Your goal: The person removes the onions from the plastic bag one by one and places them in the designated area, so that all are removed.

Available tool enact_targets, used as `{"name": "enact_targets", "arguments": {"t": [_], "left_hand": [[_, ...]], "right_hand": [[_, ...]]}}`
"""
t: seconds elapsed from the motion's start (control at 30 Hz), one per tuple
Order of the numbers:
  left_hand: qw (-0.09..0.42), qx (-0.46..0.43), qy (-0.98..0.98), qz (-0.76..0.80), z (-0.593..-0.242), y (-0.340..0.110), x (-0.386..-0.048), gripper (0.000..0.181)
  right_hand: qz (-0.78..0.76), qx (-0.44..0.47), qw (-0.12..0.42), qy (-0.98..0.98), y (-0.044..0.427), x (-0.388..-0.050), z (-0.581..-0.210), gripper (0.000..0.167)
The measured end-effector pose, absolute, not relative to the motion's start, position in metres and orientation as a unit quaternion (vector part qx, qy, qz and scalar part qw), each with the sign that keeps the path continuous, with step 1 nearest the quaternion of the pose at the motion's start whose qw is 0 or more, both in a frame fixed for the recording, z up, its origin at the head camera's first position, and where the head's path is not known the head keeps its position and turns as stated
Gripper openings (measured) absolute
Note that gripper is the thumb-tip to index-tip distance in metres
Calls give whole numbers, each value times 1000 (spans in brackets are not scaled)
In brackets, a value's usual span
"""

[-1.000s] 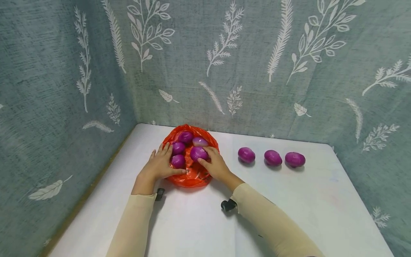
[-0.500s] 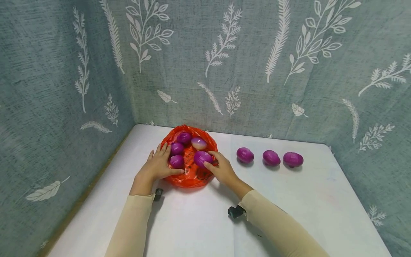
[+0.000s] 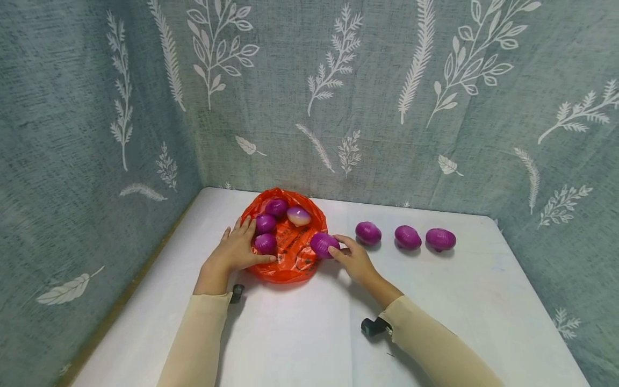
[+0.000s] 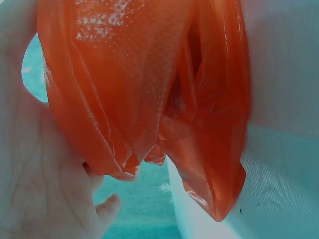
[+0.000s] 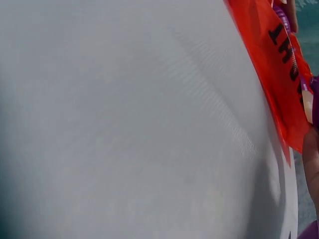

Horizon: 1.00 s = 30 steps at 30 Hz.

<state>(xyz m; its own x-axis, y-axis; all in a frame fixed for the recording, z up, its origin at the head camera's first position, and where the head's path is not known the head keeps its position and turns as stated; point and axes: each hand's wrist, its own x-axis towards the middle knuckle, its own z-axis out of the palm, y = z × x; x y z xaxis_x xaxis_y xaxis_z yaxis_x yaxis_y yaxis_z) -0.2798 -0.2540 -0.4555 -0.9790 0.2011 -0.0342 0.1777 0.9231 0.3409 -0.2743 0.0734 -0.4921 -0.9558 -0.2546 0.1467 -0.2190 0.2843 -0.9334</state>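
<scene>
A red plastic bag (image 3: 290,269) lies with its mouth spread wide on the table. Inside it are a few purple onions (image 3: 265,244) along its left side and a paler one (image 3: 299,216) at the back. With fingers spread and thumb straight, my left hand (image 3: 235,251) rests against the bag's left rim; its palm faces the bag (image 4: 119,89) in the left wrist view. Between thumb and fingers, my right hand (image 3: 357,262) pinches another purple onion (image 3: 324,245) over the bag's right rim. That onion is only just visible at the right wrist view's edge.
Three more purple onions, the nearest being this one (image 3: 368,234), stand in a row right of the bag on the white table (image 3: 300,338). Patterned grey-green cloth (image 3: 280,107) walls the back and sides.
My right hand has carried its onion from the bag's middle rightward to the right rim. The left hand stays in place at the left rim.
</scene>
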Motion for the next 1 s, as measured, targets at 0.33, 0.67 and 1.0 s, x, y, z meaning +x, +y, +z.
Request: {"name": "enact_targets", "arguments": {"t": [0.33, 0.67, 1.0], "left_hand": [[37, 95, 978, 180, -457, -255, -279, 129], [44, 93, 978, 182, -455, -255, -280, 126], [47, 92, 979, 176, -455, -256, -281, 132]], "right_hand": [[-542, -165, 9, 824, 90, -267, -493, 49], [-513, -158, 15, 844, 116, -264, -498, 50], [-497, -156, 16, 854, 140, -257, -499, 51]]}}
